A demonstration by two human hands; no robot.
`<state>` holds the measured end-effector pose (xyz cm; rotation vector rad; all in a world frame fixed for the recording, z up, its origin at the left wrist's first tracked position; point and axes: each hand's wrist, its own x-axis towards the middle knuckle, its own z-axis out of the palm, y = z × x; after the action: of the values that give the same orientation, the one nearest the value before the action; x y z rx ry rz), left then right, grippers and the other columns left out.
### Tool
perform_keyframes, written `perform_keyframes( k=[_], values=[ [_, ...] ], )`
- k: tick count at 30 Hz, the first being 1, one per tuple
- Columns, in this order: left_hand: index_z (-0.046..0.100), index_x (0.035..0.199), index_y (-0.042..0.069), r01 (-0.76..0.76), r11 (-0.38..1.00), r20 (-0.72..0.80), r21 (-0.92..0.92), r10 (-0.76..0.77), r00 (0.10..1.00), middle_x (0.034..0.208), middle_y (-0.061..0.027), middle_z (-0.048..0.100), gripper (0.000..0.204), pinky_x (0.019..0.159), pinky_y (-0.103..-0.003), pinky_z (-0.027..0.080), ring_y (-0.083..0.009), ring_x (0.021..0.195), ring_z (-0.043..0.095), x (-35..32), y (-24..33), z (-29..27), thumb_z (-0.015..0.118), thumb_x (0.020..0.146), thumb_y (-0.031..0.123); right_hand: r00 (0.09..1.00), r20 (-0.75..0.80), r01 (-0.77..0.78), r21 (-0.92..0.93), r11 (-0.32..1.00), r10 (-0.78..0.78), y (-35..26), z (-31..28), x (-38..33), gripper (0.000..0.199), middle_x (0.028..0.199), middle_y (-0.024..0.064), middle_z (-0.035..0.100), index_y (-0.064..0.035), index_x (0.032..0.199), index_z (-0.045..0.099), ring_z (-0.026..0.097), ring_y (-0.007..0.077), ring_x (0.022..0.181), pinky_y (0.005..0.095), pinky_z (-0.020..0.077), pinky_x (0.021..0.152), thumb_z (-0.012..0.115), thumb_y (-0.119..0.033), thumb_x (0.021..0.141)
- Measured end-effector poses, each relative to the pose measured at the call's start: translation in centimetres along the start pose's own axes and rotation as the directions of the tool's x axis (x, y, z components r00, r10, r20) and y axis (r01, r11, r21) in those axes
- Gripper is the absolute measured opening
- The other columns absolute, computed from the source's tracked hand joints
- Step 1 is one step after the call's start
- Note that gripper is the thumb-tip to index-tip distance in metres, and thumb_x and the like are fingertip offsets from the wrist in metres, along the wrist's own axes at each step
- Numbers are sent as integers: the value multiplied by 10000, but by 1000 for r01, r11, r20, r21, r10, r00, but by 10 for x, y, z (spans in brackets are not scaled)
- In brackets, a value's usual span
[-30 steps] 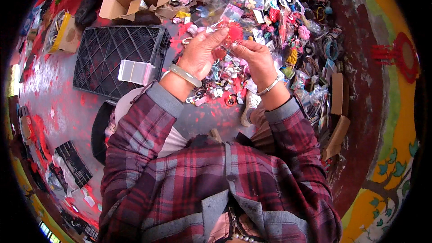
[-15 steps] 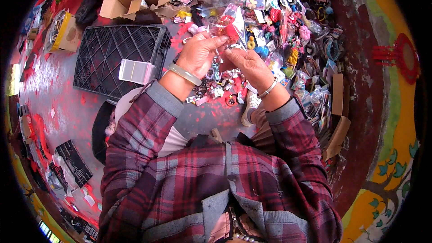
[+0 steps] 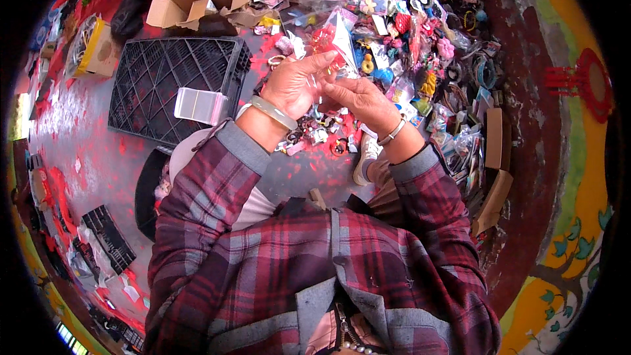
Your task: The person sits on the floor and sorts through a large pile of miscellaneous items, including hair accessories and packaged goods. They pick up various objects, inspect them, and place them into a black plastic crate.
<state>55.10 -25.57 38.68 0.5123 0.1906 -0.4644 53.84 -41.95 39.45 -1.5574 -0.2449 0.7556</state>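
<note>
A clear plastic bag with something red inside is held up in front of me. My left hand grips its near left side between thumb and fingers. The fingers of my right hand pinch close to the bag's lower end, near the left palm. Exactly what the right fingertips hold is too small to make out. Below and beyond both hands lie small hair accessories in a loose heap.
A black plastic crate stands to the left, with a stack of clear sleeves on it. Behind it is an open cardboard box. A large pile of accessories spreads to the right, beside cardboard flaps. Red scraps litter the floor.
My hands have come slightly lower on the bag, and the red thing inside shows less brightly. My right hand has drawn a little down and left.
</note>
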Motion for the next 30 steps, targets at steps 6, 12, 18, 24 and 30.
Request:
perform_keyframes(
  k=[6, 12, 18, 24, 30],
  values=[
    [557, 1015, 19, -92, 991, 11, 100, 91, 996, 895, -66, 612, 266, 720, -292, 471, -188, 824, 587, -1, 2, 5, 596, 758, -38, 999, -12, -50, 61, 997, 51, 0, 0, 1, 325, 832, 74, 635, 14, 934, 610, 593, 137, 761, 266, 465, 705, 529, -296, 880],
    [544, 1016, 6, -188, 971, -76, 148, 201, 977, 909, -80, 611, 266, 761, -306, 478, -190, 842, 589, -1, 2, 5, 564, 759, -58, 986, -149, 89, 57, 994, -80, -24, -8, -7, 388, 942, 58, 606, 17, 1047, 572, 541, 125, 889, 265, 415, 808, 630, -282, 806],
    [524, 1048, -3, -209, 906, -11, 368, 229, 973, 964, -80, 604, 307, 785, -285, 475, -169, 888, 586, -7, -7, 19, 578, 750, -52, 948, -319, 81, 207, 975, -11, -14, -13, 4, 338, 980, 29, 608, -19, 1078, 568, 552, 115, 891, 268, 419, 797, 613, -235, 822],
    [522, 1087, 45, -97, 911, 25, 402, 95, 995, 972, -35, 592, 308, 777, -271, 447, -131, 911, 559, -8, -11, 19, 602, 790, 57, 935, -355, 188, 441, 878, -22, -10, -17, 3, 194, 842, 38, 645, -6, 920, 640, 563, 97, 748, 218, 396, 729, 661, -109, 757],
    [586, 994, 59, -70, 885, -14, 461, 86, 996, 889, 5, 602, 251, 718, -251, 432, -74, 794, 540, -6, -5, 16, 645, 791, 194, 935, -353, 133, 291, 947, -23, -8, -24, 4, 169, 804, 21, 636, -15, 886, 644, 554, 82, 746, 224, 399, 701, 667, -97, 740]
  ],
)
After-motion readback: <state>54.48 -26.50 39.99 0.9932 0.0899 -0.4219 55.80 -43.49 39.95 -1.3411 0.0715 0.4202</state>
